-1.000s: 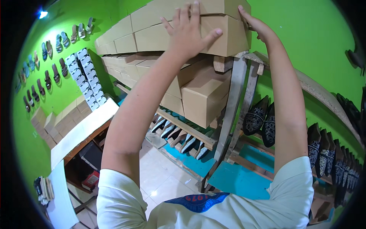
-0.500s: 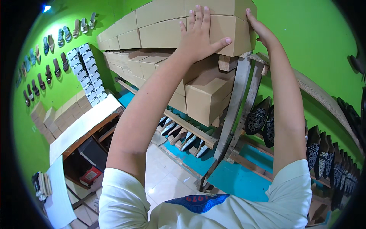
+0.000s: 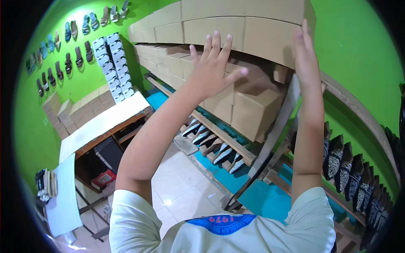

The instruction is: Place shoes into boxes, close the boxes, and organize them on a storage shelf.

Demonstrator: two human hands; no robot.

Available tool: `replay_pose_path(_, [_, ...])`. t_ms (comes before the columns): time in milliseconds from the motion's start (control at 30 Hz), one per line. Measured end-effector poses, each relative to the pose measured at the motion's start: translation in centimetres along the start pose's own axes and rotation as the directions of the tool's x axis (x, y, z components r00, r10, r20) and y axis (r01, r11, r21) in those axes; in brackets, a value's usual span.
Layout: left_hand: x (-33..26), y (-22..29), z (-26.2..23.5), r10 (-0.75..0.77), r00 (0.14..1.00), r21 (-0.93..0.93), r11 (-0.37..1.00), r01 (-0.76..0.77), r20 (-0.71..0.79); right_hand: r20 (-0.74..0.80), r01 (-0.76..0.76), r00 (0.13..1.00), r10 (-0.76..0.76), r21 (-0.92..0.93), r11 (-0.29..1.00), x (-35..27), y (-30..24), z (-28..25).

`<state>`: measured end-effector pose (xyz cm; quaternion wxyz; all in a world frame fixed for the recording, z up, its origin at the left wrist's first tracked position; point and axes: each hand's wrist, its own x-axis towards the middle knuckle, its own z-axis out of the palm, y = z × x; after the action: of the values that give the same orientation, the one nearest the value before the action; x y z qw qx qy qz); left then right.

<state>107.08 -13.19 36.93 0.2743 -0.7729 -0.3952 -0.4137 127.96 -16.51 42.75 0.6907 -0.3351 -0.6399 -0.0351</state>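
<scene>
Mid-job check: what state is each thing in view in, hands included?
Bare left hand: open, fingers spread; contact with the boxes unclear.
Bare right hand: open, fingers upright at the row's near end.
Upper brown rectangular cardboard boxes: closed, lined up.
Lower brown rectangular cardboard boxes: stacked unevenly.
White rectangular boxes: stacked in two columns.
Dark, pale-patterned pointed shoes: lined up, tilted.
Strapped open sandals: mounted on the wall.

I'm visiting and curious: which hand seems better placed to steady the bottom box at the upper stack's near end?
Probably the right hand: it is raised at the corner of that bottom box, fingers straight, though contact is unclear. The left hand is spread open, fingertips over the neighbouring box.
</scene>
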Motion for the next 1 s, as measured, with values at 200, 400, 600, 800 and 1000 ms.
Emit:
replay_pose_path(200, [-9.4, -4.3, -7.1, -0.116, 0.976, 0.174, 0.981, 0.083, 0.187, 0.276, 0.377, 0.91, -0.31, -0.238, 0.895, -9.0, -6.0, 5.9])
replay_pose_path(400, [-19.4, -10.9, -13.9, -0.358, 0.82, 0.351, 0.913, 0.208, 0.447, 0.699, 0.271, 0.691, -0.183, -0.015, 0.963, -15.3, -6.5, 16.3])
replay_pose_path(600, [-27.4, -16.8, -20.2, -0.623, 0.578, 0.528, 0.773, 0.352, 0.528, 0.941, 0.248, 0.317, -0.114, 0.033, 0.968, -20.8, -7.2, 27.6])
replay_pose_path(800, [-35.5, -21.4, -22.7, -0.723, 0.424, 0.574, 0.691, 0.439, 0.546, 0.978, 0.212, 0.133, -0.163, 0.133, 0.968, -27.1, -9.0, 36.4])
replay_pose_path(1000, [-42.4, -26.5, -22.3, -0.783, 0.249, 0.541, 0.586, 0.603, 0.57, 0.99, -0.011, 0.008, -0.139, 0.139, 0.99, -32.9, -7.3, 43.7])
